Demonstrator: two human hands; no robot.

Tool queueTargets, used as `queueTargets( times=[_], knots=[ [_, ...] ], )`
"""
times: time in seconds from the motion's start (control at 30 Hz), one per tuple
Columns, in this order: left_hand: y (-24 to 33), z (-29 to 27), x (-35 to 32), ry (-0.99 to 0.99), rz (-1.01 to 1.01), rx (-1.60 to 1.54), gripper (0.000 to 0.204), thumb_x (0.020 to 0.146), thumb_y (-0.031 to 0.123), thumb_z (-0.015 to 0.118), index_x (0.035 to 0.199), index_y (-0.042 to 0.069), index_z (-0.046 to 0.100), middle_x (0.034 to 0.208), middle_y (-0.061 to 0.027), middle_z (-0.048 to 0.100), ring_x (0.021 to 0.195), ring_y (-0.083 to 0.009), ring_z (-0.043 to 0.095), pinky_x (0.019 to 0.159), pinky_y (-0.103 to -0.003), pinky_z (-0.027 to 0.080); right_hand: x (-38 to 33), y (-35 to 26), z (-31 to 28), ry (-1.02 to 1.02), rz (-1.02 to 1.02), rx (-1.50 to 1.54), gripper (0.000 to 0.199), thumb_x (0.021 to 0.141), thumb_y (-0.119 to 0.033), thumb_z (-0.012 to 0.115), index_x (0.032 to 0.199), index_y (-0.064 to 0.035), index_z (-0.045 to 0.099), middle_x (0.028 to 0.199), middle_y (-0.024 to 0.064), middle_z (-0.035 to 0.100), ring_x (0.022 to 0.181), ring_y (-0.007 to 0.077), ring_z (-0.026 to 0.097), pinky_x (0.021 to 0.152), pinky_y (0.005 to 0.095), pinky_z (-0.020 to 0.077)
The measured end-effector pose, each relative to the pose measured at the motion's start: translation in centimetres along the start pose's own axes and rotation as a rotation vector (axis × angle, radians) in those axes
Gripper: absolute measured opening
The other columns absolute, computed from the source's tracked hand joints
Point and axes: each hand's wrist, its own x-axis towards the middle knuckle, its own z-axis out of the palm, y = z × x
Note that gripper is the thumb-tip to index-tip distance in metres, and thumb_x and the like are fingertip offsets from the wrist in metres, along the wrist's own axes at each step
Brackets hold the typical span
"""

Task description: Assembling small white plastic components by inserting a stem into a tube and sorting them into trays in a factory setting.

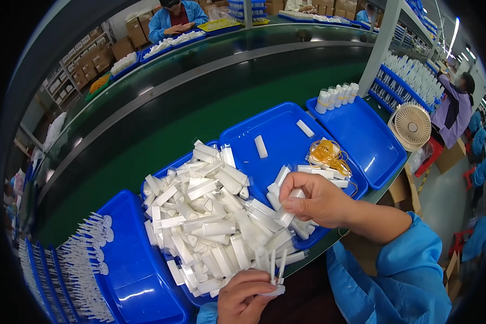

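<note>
My left hand (244, 298) is closed around the base of a white plastic piece with thin upright prongs (278, 267), low in front of me. Above and to the right, my right hand (324, 201) pinches a white sleeve-like piece (287, 215) between thumb and fingertips. Beside both hands lies a large heap of white triangular sleeves (200, 218), some in clear film, spilling over a blue tray. The two held pieces are apart from each other.
A second blue tray (243, 127) holds a few sleeves and yellow rubber bands (329, 155). Banded white bundles (337, 97) stand on another tray at right, near a beige fan (410, 126). Pronged pieces (86, 264) fill racks at left. A green conveyor (124, 156) runs behind; a co-worker (175, 21) sits across.
</note>
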Motion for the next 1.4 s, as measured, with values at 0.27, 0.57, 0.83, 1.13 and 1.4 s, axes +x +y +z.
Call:
queueTargets(
  times=[0.27,0.57,0.83,1.13,1.4],
  knots=[
    [-0.6,0.6,0.5,0.030,-0.013,0.019,0.012,0.074,-0.004,0.063,0.084,0.002,0.061,0.091,-0.0126,0.059,0.084,-0.0223,0.057,0.072,-0.029,0.045,-0.3,0.3,0.2,0.030,-0.017,-0.122,0.023,0.085,-0.025,0.060,0.072,-0.0067,0.054,0.061,-0.0048,0.047,0.054,0.0014,0.039,0.047,0.0178,0.0295],
    [-1.5,1.0,0.9,-0.033,0.018,0.070,0.014,0.072,-0.005,0.063,0.084,0.002,0.063,0.089,-0.0120,0.062,0.086,-0.0252,0.058,0.076,-0.031,0.046,-0.1,0.5,0.3,0.163,-0.014,-0.151,0.048,0.089,-0.038,0.046,0.055,-0.0043,0.051,0.047,-0.0008,0.043,0.043,0.0060,0.036,0.042,0.0220,0.0276],
    [-2.2,1.0,0.6,-0.029,0.015,0.207,0.013,0.073,-0.005,0.062,0.085,0.001,0.063,0.088,-0.0116,0.062,0.084,-0.0247,0.059,0.074,-0.030,0.046,0.5,0.1,0.7,0.096,0.084,-0.173,0.050,0.091,-0.038,0.043,0.055,-0.0035,0.051,0.046,0.0029,0.043,0.043,0.0083,0.038,0.043,0.0225,0.0300],
    [-1.9,1.6,1.1,0.001,0.041,0.127,0.013,0.075,-0.005,0.059,0.086,0.001,0.062,0.088,-0.0130,0.061,0.081,-0.0232,0.059,0.070,-0.028,0.046,0.0,-0.1,0.8,0.122,-0.335,-0.631,0.031,0.088,-0.031,0.053,0.072,-0.0045,0.052,0.054,0.0032,0.046,0.049,0.0090,0.042,0.045,0.0251,0.0315],
    [-3.1,1.5,0.7,-0.063,0.053,0.119,0.012,0.075,-0.004,0.060,0.086,0.001,0.062,0.084,-0.0130,0.062,0.077,-0.0259,0.059,0.069,-0.031,0.047,-0.9,-1.3,-1.6,-0.214,-0.237,-0.769,0.030,0.085,-0.028,0.059,0.070,-0.0045,0.049,0.054,0.0031,0.045,0.050,0.0095,0.041,0.047,0.0258,0.0331]
  ],
)
